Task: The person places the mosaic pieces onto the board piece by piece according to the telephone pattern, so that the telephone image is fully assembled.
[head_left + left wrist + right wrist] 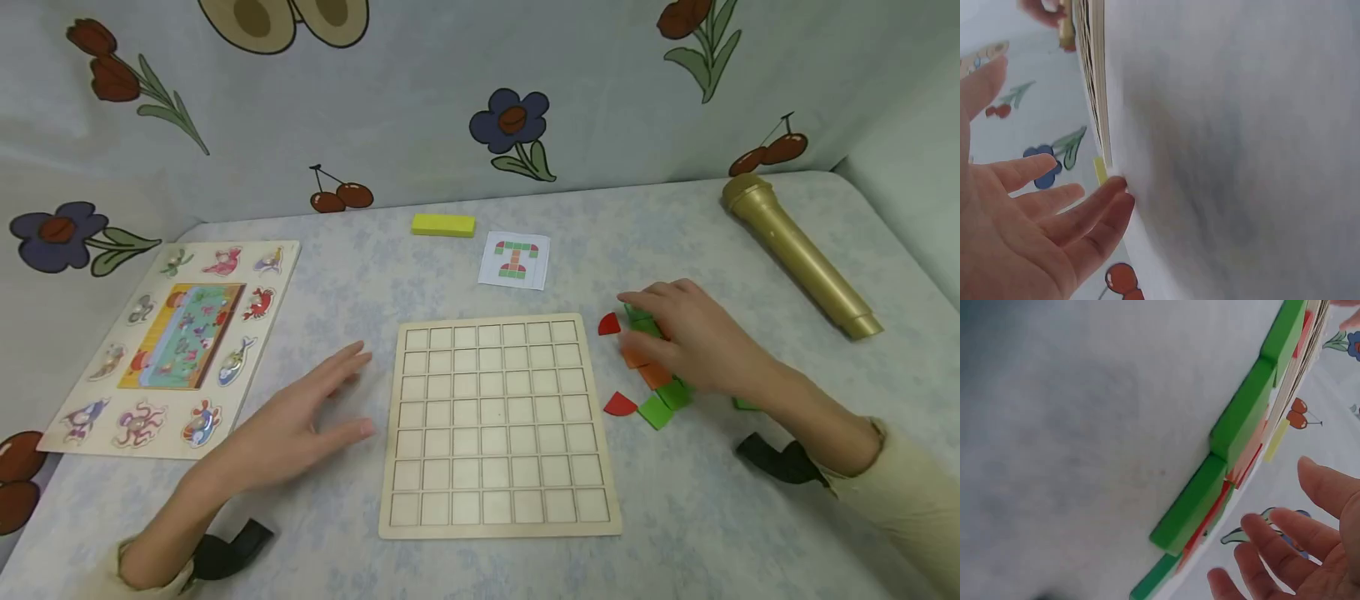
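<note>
A square wooden grid board (pixel 495 417) lies in the middle of the table. My left hand (pixel 288 433) hovers just left of it, fingers extended and holding nothing. To the board's right, my right hand (pixel 693 337) is over a loose group of flat pieces and partly covers them. Among these are green squares (pixel 656 412), an orange piece (pixel 656 375) and two red quarter-circles (pixel 620 405). In the right wrist view, several green pieces (pixel 1244 412) appear edge-on, apart from the relaxed fingers (pixel 1279 550). Behind the board lies a pattern card (pixel 514 261) with a red, green and orange figure.
A yellow block (pixel 443 225) lies near the back edge, left of the card. On the left is a wooden picture puzzle (pixel 255 329) with sea animals. A gold microphone (pixel 802 258) lies at the right. One green piece (pixel 745 404) sits partly under the right wrist.
</note>
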The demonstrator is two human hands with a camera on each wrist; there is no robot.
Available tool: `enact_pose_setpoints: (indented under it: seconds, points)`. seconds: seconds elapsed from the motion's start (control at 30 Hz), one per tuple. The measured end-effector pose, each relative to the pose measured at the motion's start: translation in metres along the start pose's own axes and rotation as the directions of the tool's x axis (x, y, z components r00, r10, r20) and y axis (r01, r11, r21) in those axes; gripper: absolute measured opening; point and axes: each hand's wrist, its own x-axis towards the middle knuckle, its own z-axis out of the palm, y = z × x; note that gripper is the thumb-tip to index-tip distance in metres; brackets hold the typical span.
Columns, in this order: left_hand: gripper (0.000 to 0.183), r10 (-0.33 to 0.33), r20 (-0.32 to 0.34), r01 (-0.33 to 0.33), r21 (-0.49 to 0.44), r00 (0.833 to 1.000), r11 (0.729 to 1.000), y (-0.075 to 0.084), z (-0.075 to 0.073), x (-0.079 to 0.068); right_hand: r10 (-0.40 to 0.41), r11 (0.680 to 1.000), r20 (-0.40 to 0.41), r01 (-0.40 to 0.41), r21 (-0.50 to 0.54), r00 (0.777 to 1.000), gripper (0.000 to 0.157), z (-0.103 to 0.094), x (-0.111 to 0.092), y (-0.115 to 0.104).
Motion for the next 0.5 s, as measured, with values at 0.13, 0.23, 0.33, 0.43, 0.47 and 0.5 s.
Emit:
enact_pose_setpoints:
  seconds: [0.13,0.23,0.33,0.43,0.47,0.5]
  points:
    - [0.083,0.017,0.06,-0.015,-0.029,0.998,0.999,0.008,0.009,0.001,0.05,0.994,0.081,-0.057,0.089,0.995,0.04,-0.002,0.013,0.002]
    - [0.09,0.014,0.117,-0.008,-0.05,0.993,0.999,0.007,0.01,0.005,0.09,0.988,0.146,-0.107,0.113,0.985,0.039,-0.002,0.02,0.004]
    - [0.093,0.017,0.164,-0.005,-0.07,0.986,0.998,0.003,0.007,0.009,0.098,0.989,0.167,-0.115,0.095,0.981,0.038,-0.001,0.024,0.005]
    - [0.094,0.022,0.2,-0.007,-0.075,0.98,0.997,0.001,0.005,0.012,0.098,0.99,0.169,-0.113,0.081,0.981,0.034,0.0,0.026,0.006]
    - [0.094,0.027,0.209,-0.013,-0.067,0.978,0.998,0.001,0.004,0.013,0.1,0.991,0.17,-0.114,0.076,0.98,0.032,0.0,0.026,0.006]
    - [0.094,0.034,0.213,-0.022,-0.055,0.976,0.998,0.001,0.004,0.014,0.102,0.99,0.173,-0.116,0.075,0.98,0.031,0.0,0.026,0.006]
